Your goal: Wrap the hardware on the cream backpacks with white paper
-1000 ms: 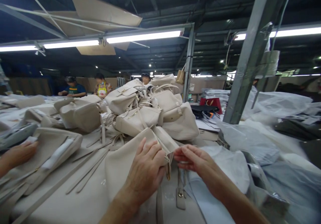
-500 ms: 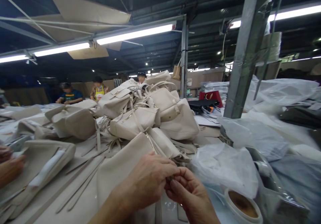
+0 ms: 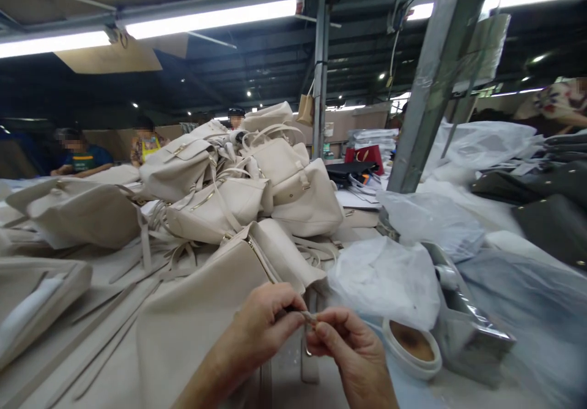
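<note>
A worker's left hand (image 3: pixel 266 317) and right hand (image 3: pixel 351 345), thumbs closed against curled fingers, pinch a small pale piece (image 3: pixel 309 316) too tiny to identify, just before a cream zip-top handbag (image 3: pixel 197 305). Beyond lies a heap of matching bags (image 3: pixel 217 210); crumpled translucent plastic (image 3: pixel 385 280) lies at right.
</note>
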